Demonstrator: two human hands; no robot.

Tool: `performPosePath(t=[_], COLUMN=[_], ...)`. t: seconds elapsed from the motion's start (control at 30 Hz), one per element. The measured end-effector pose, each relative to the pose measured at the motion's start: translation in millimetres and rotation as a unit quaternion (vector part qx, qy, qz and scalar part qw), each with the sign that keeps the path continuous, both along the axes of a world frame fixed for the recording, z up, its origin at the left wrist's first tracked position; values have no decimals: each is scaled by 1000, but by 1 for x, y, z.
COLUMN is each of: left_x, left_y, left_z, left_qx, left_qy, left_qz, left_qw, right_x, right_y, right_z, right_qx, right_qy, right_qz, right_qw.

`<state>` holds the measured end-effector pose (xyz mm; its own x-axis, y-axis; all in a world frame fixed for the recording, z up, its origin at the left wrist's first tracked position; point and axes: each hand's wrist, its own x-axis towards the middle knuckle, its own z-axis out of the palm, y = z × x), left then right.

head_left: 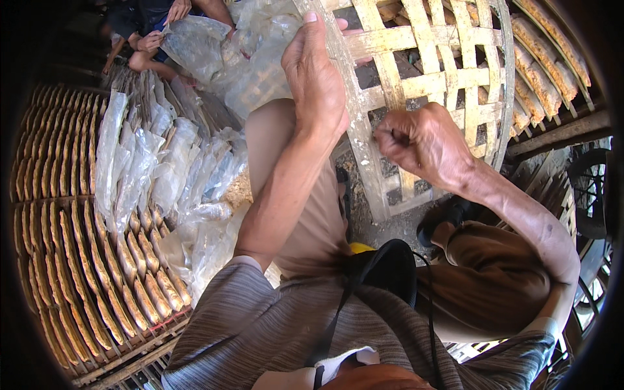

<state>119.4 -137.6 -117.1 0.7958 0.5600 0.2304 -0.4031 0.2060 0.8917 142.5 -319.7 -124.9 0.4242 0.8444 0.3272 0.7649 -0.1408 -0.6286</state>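
Observation:
A woven bamboo lattice rack [422, 88] with wide square gaps and a flat pale frame stands tilted in front of me. My left hand [315, 84] grips its left frame edge, thumb on the near face and fingers round behind. Over the lower middle of the lattice is my right hand [429, 143], curled into a fist, with nothing showing out of it. Whether its knuckles touch the strips I cannot tell.
On the left, long rows of brown slabs [71, 260] stand in slatted racks, partly under crumpled clear plastic sheets [149, 156]. More brown slabs [539, 58] are racked at the upper right. Another person's hand [151, 41] holds plastic at the upper left. A wheel [588, 188] is at the right.

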Motion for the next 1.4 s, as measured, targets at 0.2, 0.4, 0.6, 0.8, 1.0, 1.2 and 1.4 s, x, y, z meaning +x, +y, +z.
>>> performPosePath(t=[0.2,0.4,0.6,0.8,1.0,1.2,1.4], left_x=[-5,-7,-4,-5,-3,-6,-2], left_y=[-15,-35,-38,-30,7,1,-6], left_z=[6,3,-7,-7,-14,-2,-9], left_qx=[-32,41,72,66,-24,-77,-96], left_qy=[10,11,36,25,-12,-72,-86], left_qz=[7,39,36,35,7,-15,-52], left_qw=[999,998,996,997,1000,994,990], right_x=[10,10,6,15,36,7,-7], right_y=[5,16,28,22,-25,-24,2], right_z=[32,40,12,0,35,21,2], right_qx=[41,46,161,160,-159,-138,-118], right_qy=[286,459,578,450,151,211,279], right_qz=[-132,-161,-181,-145,-3,-30,-2], right_qw=[948,872,779,866,976,967,953])
